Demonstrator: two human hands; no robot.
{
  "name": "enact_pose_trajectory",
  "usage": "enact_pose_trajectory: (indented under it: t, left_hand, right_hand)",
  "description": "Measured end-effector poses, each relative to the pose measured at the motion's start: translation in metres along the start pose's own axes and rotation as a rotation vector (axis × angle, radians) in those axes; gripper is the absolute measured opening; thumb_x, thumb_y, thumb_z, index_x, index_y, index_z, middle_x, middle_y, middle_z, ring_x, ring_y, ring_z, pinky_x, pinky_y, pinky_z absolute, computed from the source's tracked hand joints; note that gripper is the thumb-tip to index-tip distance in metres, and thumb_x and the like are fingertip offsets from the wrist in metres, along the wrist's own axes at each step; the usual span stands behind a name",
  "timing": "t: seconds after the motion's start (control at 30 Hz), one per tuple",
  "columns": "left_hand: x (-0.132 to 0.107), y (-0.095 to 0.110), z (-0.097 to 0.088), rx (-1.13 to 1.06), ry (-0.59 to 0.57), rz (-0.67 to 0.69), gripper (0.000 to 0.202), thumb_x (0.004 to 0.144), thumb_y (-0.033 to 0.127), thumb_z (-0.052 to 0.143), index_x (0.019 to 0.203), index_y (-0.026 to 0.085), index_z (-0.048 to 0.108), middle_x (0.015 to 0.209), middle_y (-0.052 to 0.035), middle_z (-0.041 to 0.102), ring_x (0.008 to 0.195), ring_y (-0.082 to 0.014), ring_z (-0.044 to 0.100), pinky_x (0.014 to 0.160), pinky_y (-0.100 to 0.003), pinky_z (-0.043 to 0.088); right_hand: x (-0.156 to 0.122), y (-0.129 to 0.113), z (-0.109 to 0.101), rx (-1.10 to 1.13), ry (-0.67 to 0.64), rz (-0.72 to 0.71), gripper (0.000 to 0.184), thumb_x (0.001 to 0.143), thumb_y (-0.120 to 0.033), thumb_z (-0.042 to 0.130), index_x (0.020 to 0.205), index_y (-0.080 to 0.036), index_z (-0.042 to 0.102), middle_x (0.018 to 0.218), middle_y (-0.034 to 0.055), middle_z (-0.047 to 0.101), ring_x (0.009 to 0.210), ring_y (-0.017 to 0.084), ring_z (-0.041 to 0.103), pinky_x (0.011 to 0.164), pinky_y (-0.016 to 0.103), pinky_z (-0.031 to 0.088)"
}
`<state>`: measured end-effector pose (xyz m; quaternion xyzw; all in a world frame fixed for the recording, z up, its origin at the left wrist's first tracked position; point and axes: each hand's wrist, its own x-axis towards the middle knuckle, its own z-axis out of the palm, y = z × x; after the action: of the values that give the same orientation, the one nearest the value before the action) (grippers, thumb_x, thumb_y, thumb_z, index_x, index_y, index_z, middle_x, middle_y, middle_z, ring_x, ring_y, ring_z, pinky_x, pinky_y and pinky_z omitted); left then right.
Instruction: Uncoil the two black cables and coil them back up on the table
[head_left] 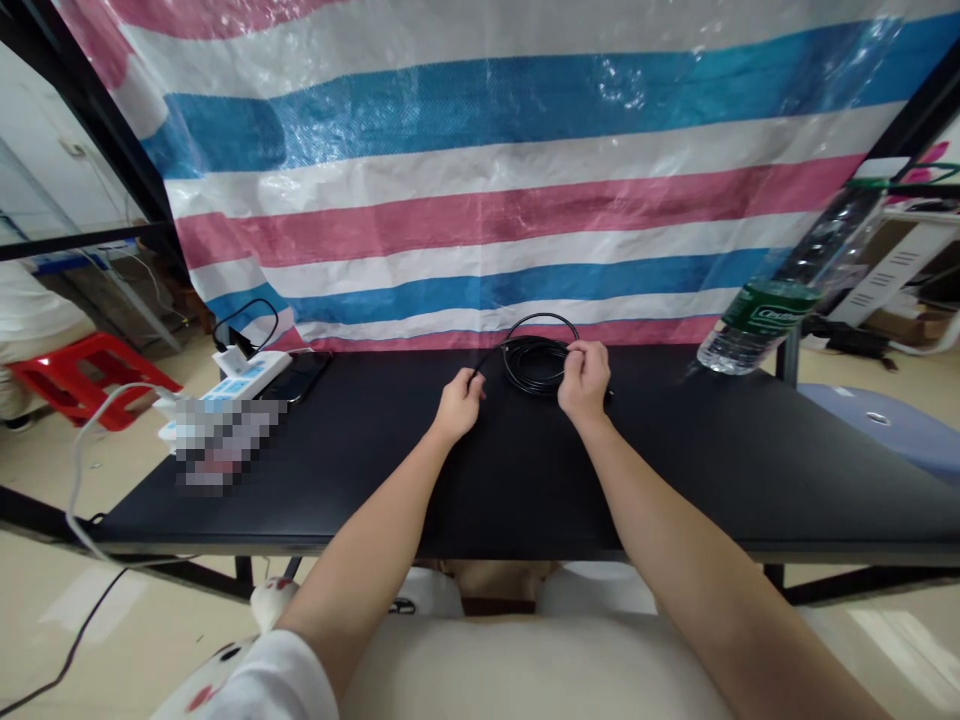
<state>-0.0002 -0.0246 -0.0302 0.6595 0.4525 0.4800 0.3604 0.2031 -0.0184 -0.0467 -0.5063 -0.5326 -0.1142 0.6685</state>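
Note:
A coiled black cable (531, 372) lies on the black tabletop (517, 480), between my two hands. My left hand (459, 404) is closed in a pinch on a stretch of this cable, to the left of the coil. At the coil's right edge, my right hand (585, 378) has its fingers closed on the cable, where a raised loop meets the thumb and forefinger. A short bit of cable end shows just right of that hand's wrist. The fingertips of the right hand are partly hidden.
On the left stand a white power strip (255, 372) with a plugged-in charger and a dark phone (307, 376). A large clear water bottle (772, 312) with a green label is at the back right. A striped plastic sheet (480, 200) hangs behind. A red stool (82, 375) is off left.

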Motion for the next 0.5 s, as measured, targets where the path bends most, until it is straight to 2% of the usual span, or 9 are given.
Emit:
enact_pose_trajectory:
  t: [0.07,0.13,0.2,0.27,0.37,0.43,0.5]
  left_hand:
    - [0.005,0.0,-0.005,-0.166,0.158,-0.084,0.032,0.087,0.032,0.055,0.058,0.021,0.045,0.049,0.0056,0.045,0.049,-0.0095,0.046,0.057,-0.024,0.043]
    - [0.01,0.0,-0.014,-0.369,0.279,-0.149,0.042,0.088,0.042,0.053,0.055,0.022,0.037,0.044,0.0077,0.033,0.042,-0.0081,0.038,0.051,-0.022,0.039]
    - [0.015,0.0,-0.026,-0.564,0.353,-0.202,0.047,0.088,0.049,0.052,0.054,0.022,0.033,0.043,0.0088,0.026,0.038,-0.0075,0.032,0.045,-0.022,0.037]
    - [0.019,-0.001,-0.037,-0.728,0.413,-0.265,0.05,0.088,0.053,0.05,0.054,0.023,0.03,0.043,0.0093,0.022,0.036,-0.0073,0.028,0.042,-0.021,0.034]
    - [0.022,-0.002,-0.054,-0.924,0.475,-0.334,0.05,0.089,0.052,0.049,0.055,0.023,0.027,0.044,0.0101,0.017,0.035,-0.0069,0.023,0.04,-0.021,0.032]
    - [0.023,-0.003,-0.062,-1.005,0.529,-0.349,0.048,0.092,0.05,0.045,0.057,0.022,0.027,0.045,0.0104,0.015,0.035,-0.0066,0.021,0.04,-0.02,0.031]
    - [0.023,-0.004,-0.07,-1.045,0.596,-0.35,0.045,0.094,0.048,0.041,0.059,0.022,0.029,0.045,0.0105,0.015,0.035,-0.0065,0.022,0.04,-0.019,0.032]
  right_hand:
    - [0.006,0.005,-0.009,-0.048,0.066,0.097,0.039,0.092,-0.039,0.024,0.072,-0.023,0.054,0.076,0.0063,0.056,0.08,0.022,0.054,0.083,0.042,0.045]
    - [0.012,0.014,-0.02,-0.166,0.106,0.265,0.04,0.09,-0.034,0.025,0.068,-0.022,0.056,0.074,0.0078,0.059,0.081,0.023,0.055,0.085,0.043,0.044]
    - [0.017,0.023,-0.029,-0.314,0.026,0.424,0.029,0.083,-0.031,0.038,0.066,-0.021,0.059,0.074,0.0089,0.062,0.083,0.025,0.057,0.086,0.044,0.043]
    - [0.019,0.029,-0.033,-0.425,-0.141,0.541,0.018,0.076,-0.029,0.05,0.067,-0.02,0.063,0.075,0.0096,0.065,0.085,0.027,0.058,0.086,0.045,0.044]
    - [0.018,0.029,-0.033,-0.507,-0.358,0.599,0.015,0.07,-0.027,0.056,0.073,-0.02,0.069,0.079,0.0108,0.068,0.09,0.03,0.06,0.084,0.044,0.045]
    - [0.017,0.027,-0.032,-0.532,-0.406,0.585,0.015,0.067,-0.025,0.059,0.075,-0.02,0.07,0.083,0.0108,0.069,0.093,0.031,0.059,0.085,0.044,0.045]
    - [0.016,0.026,-0.03,-0.532,-0.401,0.572,0.014,0.061,-0.023,0.061,0.073,-0.021,0.068,0.084,0.0104,0.068,0.095,0.031,0.059,0.086,0.044,0.045]
